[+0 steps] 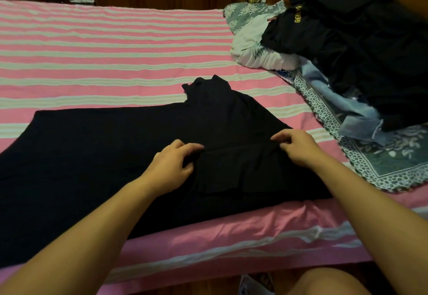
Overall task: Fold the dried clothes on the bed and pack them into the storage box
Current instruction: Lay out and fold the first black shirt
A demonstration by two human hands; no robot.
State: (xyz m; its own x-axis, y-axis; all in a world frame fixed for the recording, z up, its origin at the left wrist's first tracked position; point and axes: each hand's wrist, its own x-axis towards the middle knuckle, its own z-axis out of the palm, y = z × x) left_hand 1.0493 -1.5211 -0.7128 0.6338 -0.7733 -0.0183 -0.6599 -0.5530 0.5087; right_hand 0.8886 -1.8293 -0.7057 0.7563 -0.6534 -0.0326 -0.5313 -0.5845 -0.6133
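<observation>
Black garment [129, 146] lies spread flat on the bed [115, 46], near edge, directly under both hands. Left hand [172, 167] pinches a fold of the cloth between thumb and curled fingers, roughly mid-garment. Right hand [296, 147] pinches the right edge of the same fold line, thumb and fingers closed on fabric. A shallow crease runs between the two grips. Collar end sits beyond the grips, away from the person; the wide part runs off left of the left grip.

Handling, as a judgement: thin, soft, light knit, no stiffness, will sag and drape the moment it is lifted, likely clings a bit to the striped sheet. Not fragile. Best held at edges or corners of the fold with both grips level, so the crease stays straight; a mid-panel pinch only bunches it.

Pile [361, 46] of dark unfolded clothes sits well right of and beyond the right grip, on a patterned blanket [393, 162], with a pale pillow [254, 49] at its left. Storage box not in view.
</observation>
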